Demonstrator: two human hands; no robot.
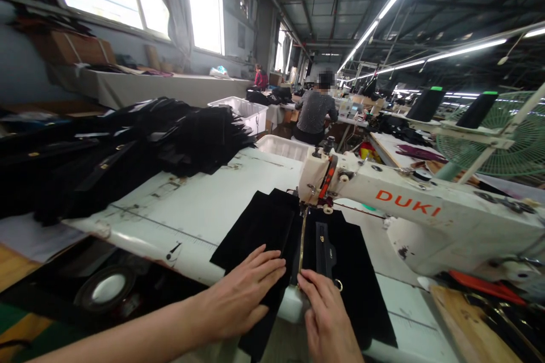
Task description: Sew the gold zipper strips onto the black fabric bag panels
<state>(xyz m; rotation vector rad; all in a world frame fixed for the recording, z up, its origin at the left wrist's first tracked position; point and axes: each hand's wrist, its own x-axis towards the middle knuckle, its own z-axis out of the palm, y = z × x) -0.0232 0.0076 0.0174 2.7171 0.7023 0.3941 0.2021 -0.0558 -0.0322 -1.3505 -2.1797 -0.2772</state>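
Observation:
Two pieces of black fabric (pixel 259 227) lie on the white sewing table (pixel 200 204), running under the needle of a white DUKI sewing machine (pixel 409 210). My left hand (pixel 240 295) rests flat on the left piece, fingers stretched out. My right hand (pixel 326 317) presses on the right piece (pixel 361 272) beside the seam, fingers together, next to a black strap with a small metal ring (pixel 338 285).
A big heap of black cut pieces (pixel 128 147) covers the table's left. White plastic bins (pixel 242 110) stand behind it. A person in grey (pixel 315 113) sits with their back to me. A green fan (pixel 502 142) stands at right.

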